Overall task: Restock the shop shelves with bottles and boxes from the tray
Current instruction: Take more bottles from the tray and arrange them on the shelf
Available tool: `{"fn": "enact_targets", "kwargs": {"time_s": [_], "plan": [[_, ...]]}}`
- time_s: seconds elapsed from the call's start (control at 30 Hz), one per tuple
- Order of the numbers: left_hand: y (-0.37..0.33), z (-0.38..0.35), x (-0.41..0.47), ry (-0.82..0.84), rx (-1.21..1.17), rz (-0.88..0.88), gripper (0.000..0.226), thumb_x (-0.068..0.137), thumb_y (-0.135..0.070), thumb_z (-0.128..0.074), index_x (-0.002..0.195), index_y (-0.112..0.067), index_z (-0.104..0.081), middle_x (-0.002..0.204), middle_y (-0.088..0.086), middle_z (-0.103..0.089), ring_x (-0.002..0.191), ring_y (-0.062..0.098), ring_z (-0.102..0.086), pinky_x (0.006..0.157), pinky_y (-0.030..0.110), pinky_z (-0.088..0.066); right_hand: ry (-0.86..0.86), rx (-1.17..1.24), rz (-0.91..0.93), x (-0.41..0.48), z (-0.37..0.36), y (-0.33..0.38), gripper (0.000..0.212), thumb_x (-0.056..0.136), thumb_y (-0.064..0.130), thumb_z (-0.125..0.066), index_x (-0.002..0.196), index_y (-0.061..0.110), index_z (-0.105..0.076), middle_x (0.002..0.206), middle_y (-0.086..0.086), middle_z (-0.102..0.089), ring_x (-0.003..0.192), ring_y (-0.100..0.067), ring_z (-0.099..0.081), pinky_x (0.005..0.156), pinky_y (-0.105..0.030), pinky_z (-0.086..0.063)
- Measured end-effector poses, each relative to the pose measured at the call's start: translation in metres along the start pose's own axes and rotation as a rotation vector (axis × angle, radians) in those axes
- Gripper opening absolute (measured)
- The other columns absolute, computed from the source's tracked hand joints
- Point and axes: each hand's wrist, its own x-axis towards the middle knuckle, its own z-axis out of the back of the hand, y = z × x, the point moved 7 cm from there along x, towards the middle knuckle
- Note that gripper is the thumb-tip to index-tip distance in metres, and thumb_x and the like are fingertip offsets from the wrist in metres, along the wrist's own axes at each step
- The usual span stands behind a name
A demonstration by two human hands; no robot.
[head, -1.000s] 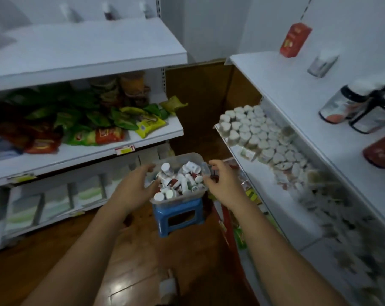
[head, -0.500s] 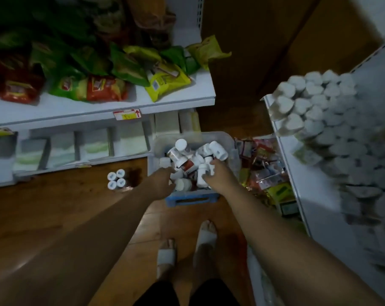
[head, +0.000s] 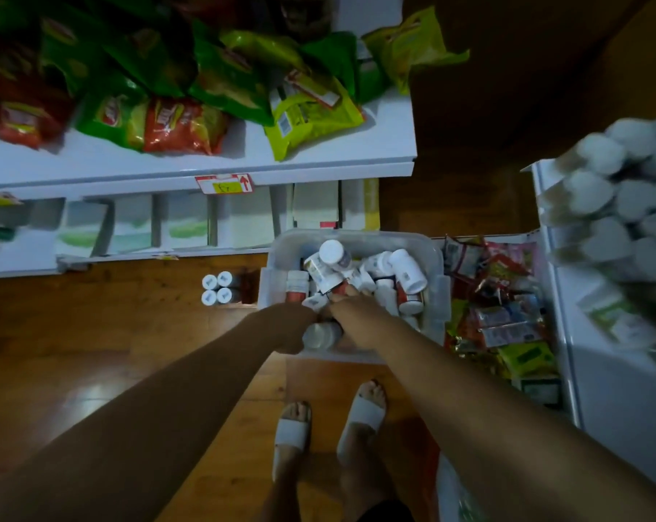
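A clear plastic tray (head: 356, 238) sits low in front of me, filled with several white-capped bottles (head: 409, 271) lying jumbled, some with red labels. Both my hands are down inside its near side. My left hand (head: 290, 325) is curled into a fist against a pale bottle (head: 320, 335) lying sideways at the near rim. My right hand (head: 356, 310) is just right of it, fingers dipping among the bottles, its grip hidden. The right shelf (head: 567, 295) carries rows of white-capped bottles (head: 620, 205).
The left shelf (head: 206, 167) holds green and red snack bags (head: 311, 118), with flat boxes (head: 315, 209) below. A few bottles (head: 217, 288) stand on the wooden floor left of the tray. Loose packets (head: 499, 314) lie to the right. My slippered feet (head: 292, 431) are behind the tray.
My view has tipped down from the shelves onto the tray. Both hands went from holding the tray's sides to reaching in among the bottles, and have drawn closer together.
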Motion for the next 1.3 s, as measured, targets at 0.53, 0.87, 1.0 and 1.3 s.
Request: {"fn": "enact_targets", "kwargs": {"time_s": [0.53,0.87,1.0,1.3], "plan": [[-0.03,0.175,-0.192,-0.699,-1.105,-0.293,0.032,0.09,-0.018,-0.079,0.119,-0.021,-0.064,0.116,0.002,-0.072,0.102,0.011,-0.071,0.082,0.026,-0.057,-0.616,1.487,-0.002,-0.167,0.173,0.049,0.039,0.093,0.03,-0.069,0.132,0.025,-0.068,0.121,-0.005,-0.076,0.112,-0.027,-0.073,0.088,-0.042,-0.06],[-0.146,0.202,-0.317,-0.447,-1.8,-0.575,0.057,0.105,-0.054,-0.051,0.136,-0.008,-0.065,0.133,0.028,-0.066,0.11,0.033,-0.066,0.11,0.058,-0.048,-0.85,1.881,0.073,-0.308,0.242,0.161,0.053,0.107,0.05,-0.045,0.124,0.004,-0.064,0.087,-0.015,-0.071,0.066,-0.023,-0.067,0.053,-0.032,-0.051],[-0.177,0.195,-0.358,-0.249,-1.853,-0.697,0.053,0.106,-0.055,-0.048,0.127,-0.01,-0.068,0.113,0.019,-0.068,0.099,0.029,-0.066,0.111,0.057,-0.045,-0.945,1.949,0.2,-0.369,0.239,0.186,0.057,0.106,0.05,-0.042,0.126,0.001,-0.065,0.099,-0.017,-0.07,0.071,-0.024,-0.064,0.055,-0.032,-0.05],[-0.28,0.134,-0.422,0.208,-1.677,-0.839,0.041,0.099,-0.032,-0.055,0.129,-0.006,-0.065,0.112,0.017,-0.068,0.099,0.03,-0.066,0.089,0.045,-0.061,-1.466,1.478,-0.035,-0.528,0.172,0.199,0.045,0.096,0.035,-0.069,0.135,0.017,-0.061,0.119,-0.012,-0.071,0.094,-0.028,-0.072,0.073,-0.042,-0.061]]}}
